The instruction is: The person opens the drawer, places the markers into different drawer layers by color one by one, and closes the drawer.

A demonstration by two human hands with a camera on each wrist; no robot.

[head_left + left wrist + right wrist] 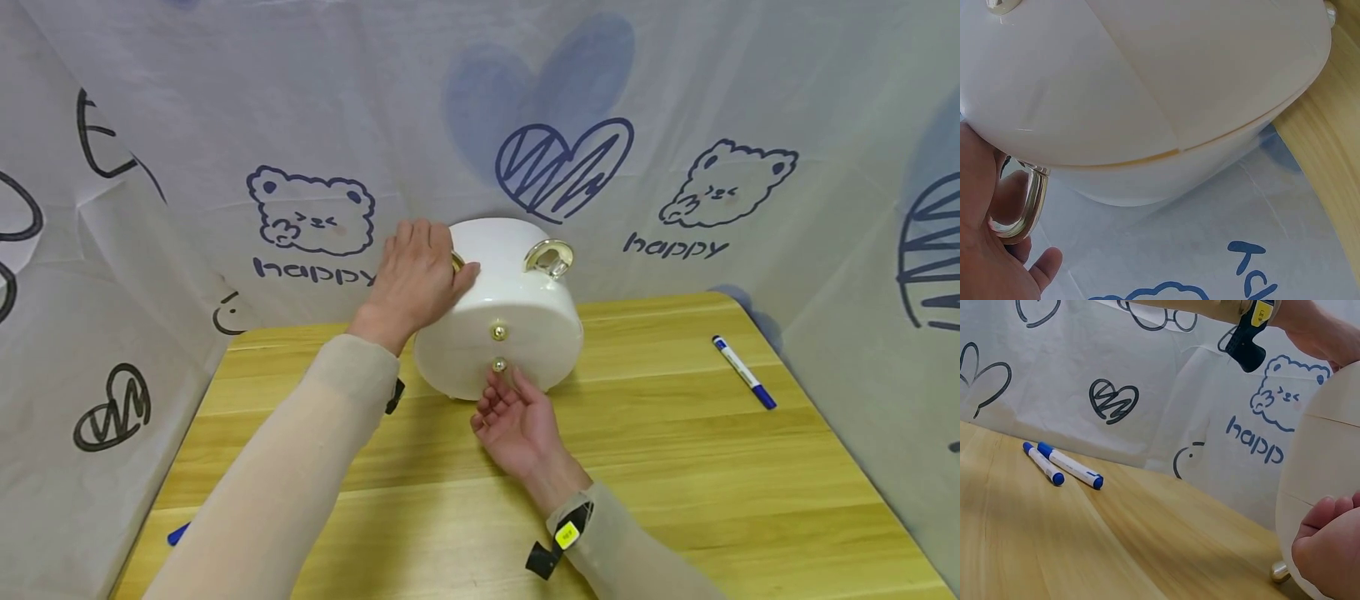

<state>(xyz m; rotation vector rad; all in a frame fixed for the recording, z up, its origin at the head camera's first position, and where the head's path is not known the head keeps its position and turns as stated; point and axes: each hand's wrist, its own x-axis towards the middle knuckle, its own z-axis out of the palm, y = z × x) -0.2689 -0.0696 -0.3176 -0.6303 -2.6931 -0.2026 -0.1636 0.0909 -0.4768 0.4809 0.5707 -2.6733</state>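
Observation:
A rounded white box (487, 287) with gold fittings sits toward the back of the table, its oval face toward me. My left hand (420, 271) grips the gold loop handle (1036, 209) on its left side, fingers round the loop in the left wrist view. The other gold handle (550, 257) stands free on the right. Two small gold knobs, an upper knob (498, 332) and a lower knob (499, 364), show on the face. Palm up, my right hand (517, 425) has loosely bent fingers with their tips right by the lower knob.
A blue-capped marker (744, 372) lies on the wooden table (720, 475) at the right. Two more markers, one shorter (1043, 464) and one longer (1071, 465), lie together at the left side. A printed cloth (450, 100) hangs close behind the box.

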